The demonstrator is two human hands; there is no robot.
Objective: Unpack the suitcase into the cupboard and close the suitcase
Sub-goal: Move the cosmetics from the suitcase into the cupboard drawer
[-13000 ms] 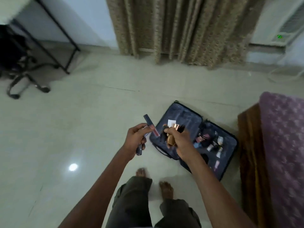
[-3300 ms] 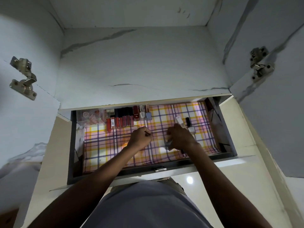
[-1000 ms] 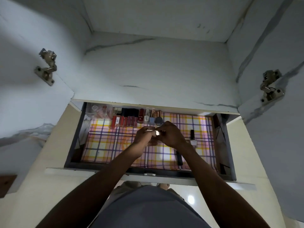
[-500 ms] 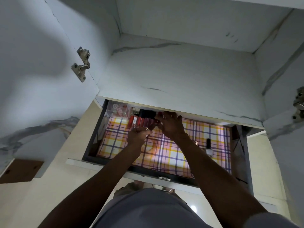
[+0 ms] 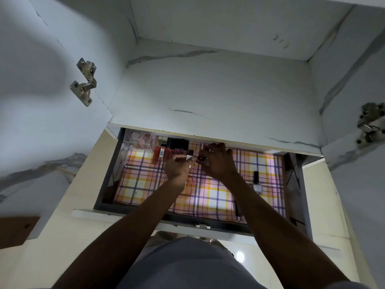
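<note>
The cupboard drawer (image 5: 145,211) stands pulled out, lined with plaid paper (image 5: 141,180). Along its back left edge runs a row of red and dark cosmetic tubes (image 5: 166,152), next to a clear organiser box (image 5: 139,139). My left hand (image 5: 177,166) pinches a small white-ended cosmetic item (image 5: 189,157). My right hand (image 5: 218,161) grips a small red bottle (image 5: 201,158) just right of the row. A nail polish bottle with a black cap (image 5: 256,182) lies on the liner to the right. The suitcase is out of view.
A dark pencil-like stick (image 5: 238,209) lies by my right forearm. A white shelf (image 5: 208,97) overhangs the back of the drawer. Both cupboard doors are open, with hinges at left (image 5: 84,82) and right (image 5: 370,126). A brown wooden edge (image 5: 16,230) shows lower left.
My right hand has drawn back a little from the back row and now shows a small red bottle beside my left hand. The view has shifted slightly.
</note>
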